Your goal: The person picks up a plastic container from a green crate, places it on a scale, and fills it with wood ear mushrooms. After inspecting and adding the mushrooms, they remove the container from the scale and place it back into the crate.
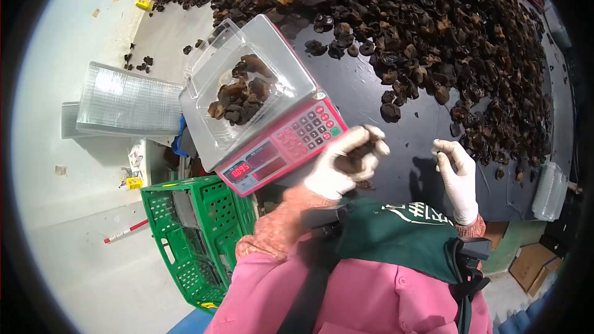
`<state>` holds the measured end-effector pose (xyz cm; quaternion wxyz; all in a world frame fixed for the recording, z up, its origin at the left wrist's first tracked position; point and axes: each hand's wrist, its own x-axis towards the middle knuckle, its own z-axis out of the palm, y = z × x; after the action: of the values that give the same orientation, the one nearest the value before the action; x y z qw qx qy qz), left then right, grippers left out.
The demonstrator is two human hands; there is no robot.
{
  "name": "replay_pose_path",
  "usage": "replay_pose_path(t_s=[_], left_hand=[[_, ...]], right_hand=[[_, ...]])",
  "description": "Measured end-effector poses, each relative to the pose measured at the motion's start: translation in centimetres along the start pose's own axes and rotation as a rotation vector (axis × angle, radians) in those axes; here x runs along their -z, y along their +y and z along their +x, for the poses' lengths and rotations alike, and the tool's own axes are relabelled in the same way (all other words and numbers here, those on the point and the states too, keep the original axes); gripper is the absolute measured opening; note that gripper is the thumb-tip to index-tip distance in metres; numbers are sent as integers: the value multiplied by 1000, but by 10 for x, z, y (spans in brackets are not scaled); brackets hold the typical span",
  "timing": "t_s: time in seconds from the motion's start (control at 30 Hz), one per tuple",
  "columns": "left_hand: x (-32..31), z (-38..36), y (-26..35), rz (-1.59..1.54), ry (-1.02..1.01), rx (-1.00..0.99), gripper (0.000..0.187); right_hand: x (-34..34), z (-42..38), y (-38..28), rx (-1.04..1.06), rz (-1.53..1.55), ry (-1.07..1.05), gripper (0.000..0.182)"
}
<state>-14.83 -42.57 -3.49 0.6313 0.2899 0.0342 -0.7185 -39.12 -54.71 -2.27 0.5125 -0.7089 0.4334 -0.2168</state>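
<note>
My left hand [346, 162], in a white glove, is closed around a few dark brown wood ear mushrooms [354, 162] just off the front corner of a red digital scale [281, 148]. To the right, my right hand [456, 179], also gloved in white, is pinched at the fingertips over the dark tabletop. Anything in that pinch is too small to make out. On the scale's metal pan lies a clear plastic tray [272, 102] with several wood ear pieces [241, 93] in it. The red display appears to read 0.095.
A large heap of wood ear mushrooms [396, 18] covers the back and right of the dark table [346, 96]. Stacked clear trays [130, 99] stand left of the scale, with a green crate [216, 216] below. More clear containers [549, 192] sit at the right edge.
</note>
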Motion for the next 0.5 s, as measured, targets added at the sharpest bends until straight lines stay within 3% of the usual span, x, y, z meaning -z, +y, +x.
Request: replay_pose_path(t_s=[0.13,0.17,0.2,0.23,0.27,0.3,0.33,0.43,0.5], left_hand=[[-18,-39,98,196,-28,-729,31],[-18,-49,120,251,181,-883,31],[-16,-55,140,429,240,-1045,30],[-15,-57,155,611,296,-1203,28],[-13,-56,163,914,497,-1287,24],[-10,-55,169,1221,698,-1350,21],[-5,-56,173,1436,773,-1238,17],[17,-54,175,2081,746,-1091,16],[26,-53,182,2055,716,-1036,27]], right_hand=[[1,2,-2,22,28,-1,22],[0,1,-1,16,34,1,22],[0,1,0,9,41,4,22],[0,1,1,24,14,2,21],[0,0,2,38,-13,1,21],[-1,0,3,50,-42,2,21],[-2,0,8,107,-63,20,20],[-4,1,7,169,-126,49,20],[-6,4,4,175,-170,57,19]])
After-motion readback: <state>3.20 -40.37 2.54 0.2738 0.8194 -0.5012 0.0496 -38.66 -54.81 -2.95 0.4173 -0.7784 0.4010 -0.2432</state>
